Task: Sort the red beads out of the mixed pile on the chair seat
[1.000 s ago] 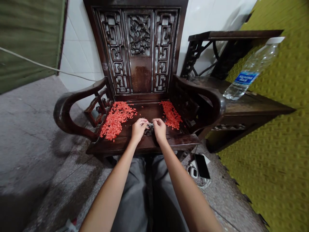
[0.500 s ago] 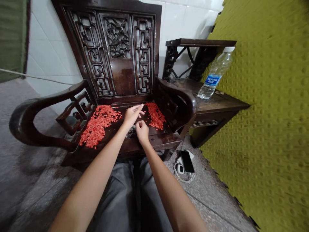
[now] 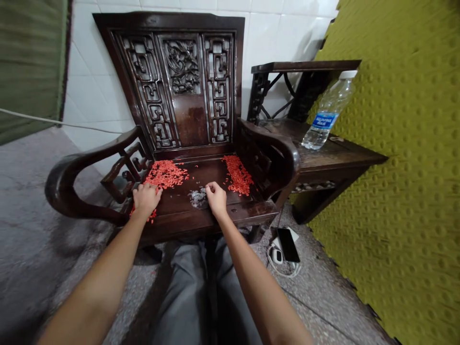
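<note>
My left hand (image 3: 146,197) is over the large spread of small red pieces (image 3: 167,173) on the left of the dark wooden chair seat (image 3: 179,203); its fingers curl down onto them and what they hold is hidden. My right hand (image 3: 216,195) is closed in a pinch beside a small heap of clear, whitish bits (image 3: 198,198) at the middle of the seat. Anything between its fingertips is too small to make out. A second spread of red pieces (image 3: 238,176) lies on the right of the seat.
The chair's curved armrests (image 3: 59,184) flank the seat. On the right, a dark side table (image 3: 345,155) carries a plastic water bottle (image 3: 325,117). A black phone (image 3: 288,245) and a white cable (image 3: 287,275) lie on the floor. A yellow-green textured mat (image 3: 402,158) stands at the right.
My left hand has moved from above the seat's middle to the left red pieces, uncovering the clear heap. My right hand stays pinched near the heap. The view has shifted slightly.
</note>
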Tool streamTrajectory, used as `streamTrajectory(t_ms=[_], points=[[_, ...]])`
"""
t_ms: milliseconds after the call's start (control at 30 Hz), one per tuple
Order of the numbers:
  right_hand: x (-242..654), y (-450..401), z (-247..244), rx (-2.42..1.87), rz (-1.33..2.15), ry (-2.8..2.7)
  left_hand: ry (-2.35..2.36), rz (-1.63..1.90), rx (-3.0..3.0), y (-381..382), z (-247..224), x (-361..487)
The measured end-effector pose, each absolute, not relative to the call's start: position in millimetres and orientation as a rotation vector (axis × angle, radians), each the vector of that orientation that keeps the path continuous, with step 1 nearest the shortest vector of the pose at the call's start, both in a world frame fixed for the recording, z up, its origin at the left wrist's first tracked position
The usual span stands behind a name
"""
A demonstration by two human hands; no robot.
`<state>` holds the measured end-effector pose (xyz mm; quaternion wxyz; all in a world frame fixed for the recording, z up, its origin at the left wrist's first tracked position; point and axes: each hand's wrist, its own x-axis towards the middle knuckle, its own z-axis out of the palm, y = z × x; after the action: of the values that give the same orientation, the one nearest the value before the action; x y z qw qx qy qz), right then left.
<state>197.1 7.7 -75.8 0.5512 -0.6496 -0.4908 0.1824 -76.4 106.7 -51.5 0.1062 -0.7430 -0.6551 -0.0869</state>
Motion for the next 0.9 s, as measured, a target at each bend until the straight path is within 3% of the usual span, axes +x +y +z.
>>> streamTrajectory(t_ms=[367, 600, 900], points=[[194.4, 2.4, -69.9, -1.567, 0.395, -1.209, -1.934, -0.359, -2.267, 116.6, -24.1, -66.1], [195.5, 4.7, -73.7, -1.493, 0.448, -1.194, -2.133, -0.868, -2.193, 121.2, -18.7, -24.8], [197.1, 6.2, -75.7, -1.307, 0.545, -1.17, -1.885, -1.502, -2.389, 50.9, -71.4, 34.6]])
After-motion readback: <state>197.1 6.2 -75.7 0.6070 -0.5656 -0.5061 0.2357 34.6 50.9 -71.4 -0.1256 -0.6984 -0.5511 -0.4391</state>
